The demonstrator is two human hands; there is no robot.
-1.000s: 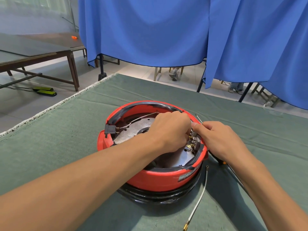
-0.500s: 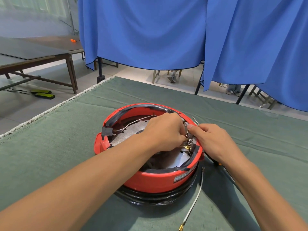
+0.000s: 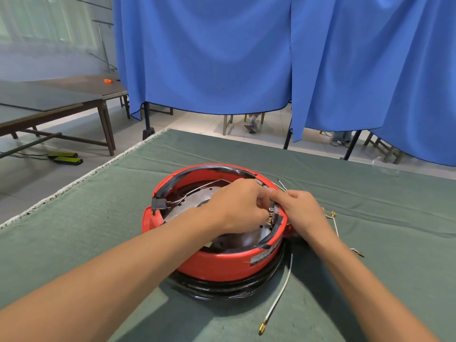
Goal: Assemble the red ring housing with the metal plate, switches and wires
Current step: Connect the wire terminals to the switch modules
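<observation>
The round red plastic ring housing (image 3: pixel 222 264) sat on the green cloth-covered surface (image 3: pixel 74 243), with the dull round metal plate (image 3: pixel 197 201) lying inside it. Both hands worked at the housing's right inner rim: the left hand (image 3: pixel 240 206) had its fingers curled down over a small switch block with brass terminals (image 3: pixel 271 214), and the right hand (image 3: pixel 299 211) pinched at the same spot from outside the rim, though what exactly each fingertip held was hidden by the knuckles. The likeliest trouble seemed a terminal bending or a connector slipping off, since the fingers crowded a tight gap and blocked the view of the part. The housing could also shift, because neither hand braced it. A white wire with a brass end connector (image 3: pixel 278 297) trailed loose from under the housing's right side toward the near edge, and thinner loose wires (image 3: pixel 333 218) lay just right of the housing; a forearm could snag either. A black connector block (image 3: pixel 159 204) sat on the housing's left rim. Behind the housing hung blue curtains (image 3: pixel 209 58).
</observation>
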